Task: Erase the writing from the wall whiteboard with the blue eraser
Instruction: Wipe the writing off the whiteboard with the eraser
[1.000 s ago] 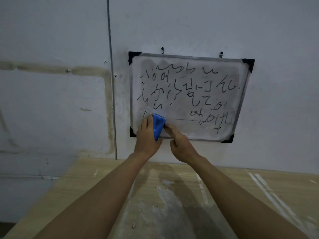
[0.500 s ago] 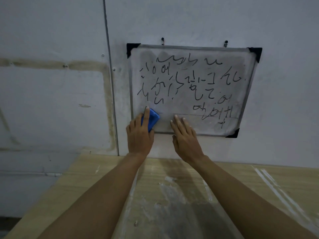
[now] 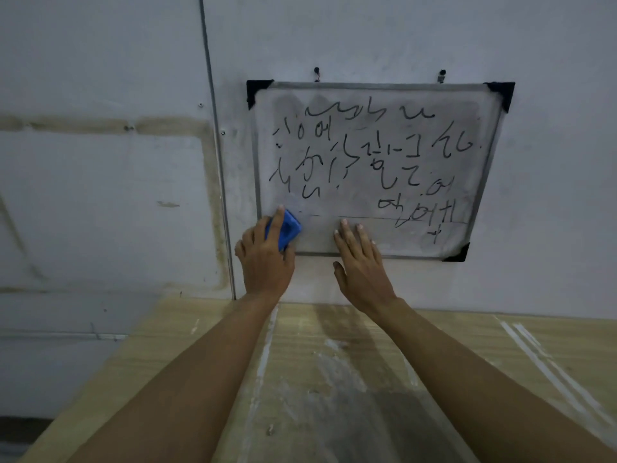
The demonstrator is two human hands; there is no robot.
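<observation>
Fingers of the left hand (image 3: 265,259) gripped the blue plastic eraser (image 3: 284,229), now slid to the silver-framed whiteboard (image 3: 374,235)'s lower-left corner. The right hand (image 3: 362,265) had flattened open, empty, steadying the board; erasing had barely begun.

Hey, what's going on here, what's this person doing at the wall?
A person is wiping a wall whiteboard. The left hand presses a blue eraser against the board's lower left corner, while the right hand lies flat on the bottom edge, apparently steadying it. Nearly all the black writing is still there, so the erasing has barely begun.
</observation>
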